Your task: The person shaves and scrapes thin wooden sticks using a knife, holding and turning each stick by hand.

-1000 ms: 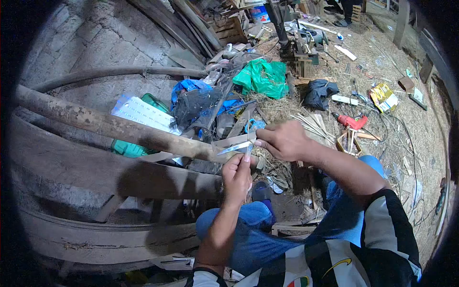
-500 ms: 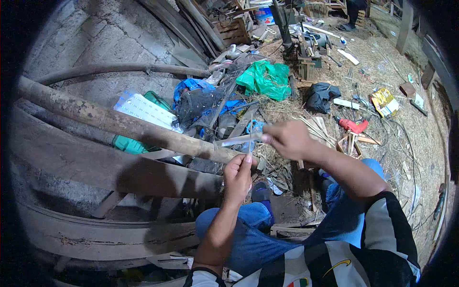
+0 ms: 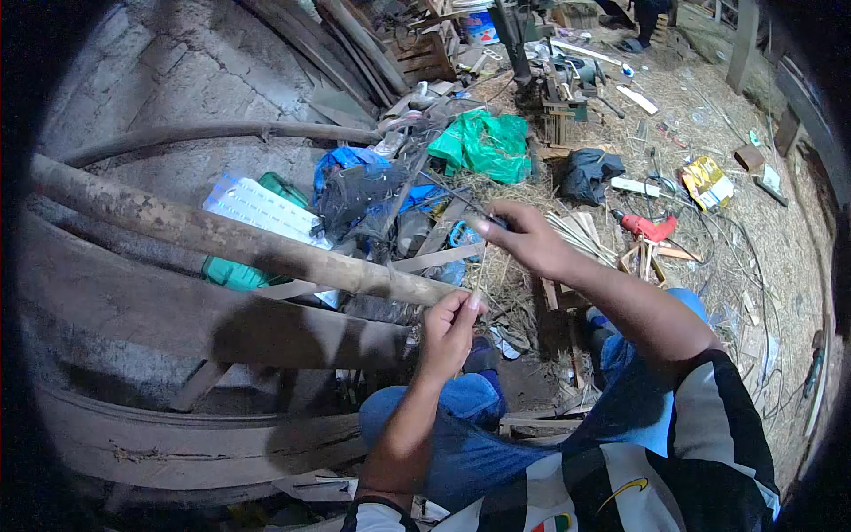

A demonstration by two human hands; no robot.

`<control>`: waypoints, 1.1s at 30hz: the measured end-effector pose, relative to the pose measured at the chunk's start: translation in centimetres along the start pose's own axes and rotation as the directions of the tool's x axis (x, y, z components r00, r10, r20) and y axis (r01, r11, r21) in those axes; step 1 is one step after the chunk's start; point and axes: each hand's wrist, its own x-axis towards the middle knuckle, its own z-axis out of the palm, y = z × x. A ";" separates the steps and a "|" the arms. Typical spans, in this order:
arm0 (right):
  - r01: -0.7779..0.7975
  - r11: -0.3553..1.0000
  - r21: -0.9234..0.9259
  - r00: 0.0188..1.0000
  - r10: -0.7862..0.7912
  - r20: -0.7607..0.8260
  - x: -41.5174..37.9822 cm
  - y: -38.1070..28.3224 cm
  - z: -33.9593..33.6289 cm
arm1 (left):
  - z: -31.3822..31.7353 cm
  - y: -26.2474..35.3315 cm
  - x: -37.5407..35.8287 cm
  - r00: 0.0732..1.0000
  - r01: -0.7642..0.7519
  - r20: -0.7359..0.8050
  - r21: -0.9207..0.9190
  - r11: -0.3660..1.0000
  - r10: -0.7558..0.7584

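Note:
My left hand [image 3: 449,335] is closed in a pinch beside the end of a long wooden pole [image 3: 292,254]. From its fingertips a thin pale stick [image 3: 480,273] points upward. Up and to the right, my right hand [image 3: 523,238] is wrapped around a knife, its narrow dark blade [image 3: 450,192] slanting up and left. The handle is mostly hidden in the fingers. A flat pale strip of wood [image 3: 434,258] shows between the pole and my right hand.
A red drill [image 3: 645,226] lies on the straw floor to the right, near a bundle of thin sticks [image 3: 581,238]. A green plastic bag [image 3: 483,146] and a black bag [image 3: 589,173] lie ahead. Another person's foot [image 3: 634,44] shows at the far top.
My right hand has lifted slightly, and the knife has swung from pointing left to pointing up and left, away from the stick. My left hand has shifted slightly right, still pinching the stick.

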 end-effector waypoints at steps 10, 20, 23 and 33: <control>-0.020 0.988 -0.154 0.986 -0.006 -0.166 -0.4 -1.4 0.2 | 0.9 1.6 1.1 0.993 0.097 -0.047 -0.176 0.980 -0.107; 0.309 0.705 -0.639 0.948 -0.286 0.143 -1.8 -1.2 0.6 | 0.0 1.8 1.2 0.983 0.021 -0.167 -0.278 0.960 -0.070; 0.233 0.691 -0.684 0.964 -0.257 0.069 -0.9 0.3 0.2 | -0.5 1.6 1.2 0.982 0.033 -0.171 -0.274 0.961 -0.083; 0.213 0.793 -0.571 0.963 -0.269 -0.014 -1.9 0.0 1.2 | -0.6 1.4 1.0 0.962 0.055 -0.253 -0.190 0.980 -0.103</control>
